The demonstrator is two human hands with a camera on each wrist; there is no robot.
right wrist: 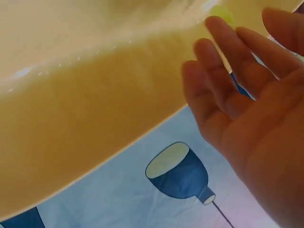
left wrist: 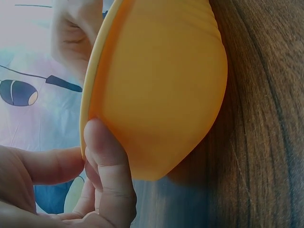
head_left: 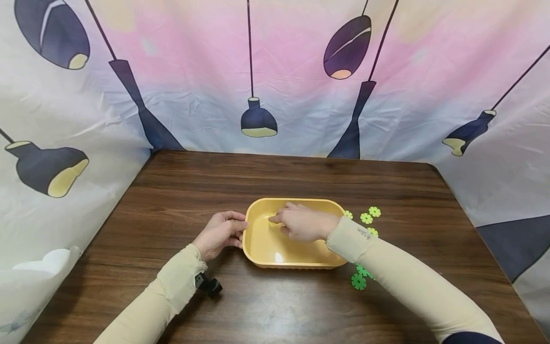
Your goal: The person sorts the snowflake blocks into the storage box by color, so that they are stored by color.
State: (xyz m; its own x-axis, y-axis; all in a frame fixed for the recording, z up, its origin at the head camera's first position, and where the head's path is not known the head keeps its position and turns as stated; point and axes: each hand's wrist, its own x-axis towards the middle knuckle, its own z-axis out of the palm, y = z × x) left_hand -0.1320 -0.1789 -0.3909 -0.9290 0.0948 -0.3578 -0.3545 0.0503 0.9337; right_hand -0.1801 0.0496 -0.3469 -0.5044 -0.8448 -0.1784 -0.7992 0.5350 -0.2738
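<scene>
A yellow plastic basin (head_left: 265, 246) stands on the wooden table. My left hand (head_left: 219, 234) holds its left rim between thumb and fingers, and the left wrist view shows those fingers (left wrist: 107, 152) against the outer wall. Over the basin's inside reaches my right hand (head_left: 302, 222), its index finger pointing left. Close to that fingertip, a small yellow-green disc (right wrist: 222, 14) lies in the basin, partly hidden by the hand in the head view. The right wrist view shows the right fingers (right wrist: 209, 71) loosely bent, with nothing held in them.
Several yellow-green notched discs (head_left: 375, 211) lie right of the basin, partly behind the right forearm. Green notched discs (head_left: 358, 281) lie nearer, beside the sleeve. A black device (head_left: 209, 285) hangs at the left wrist. A printed cloth (head_left: 206, 119) rises behind the table (head_left: 193, 181).
</scene>
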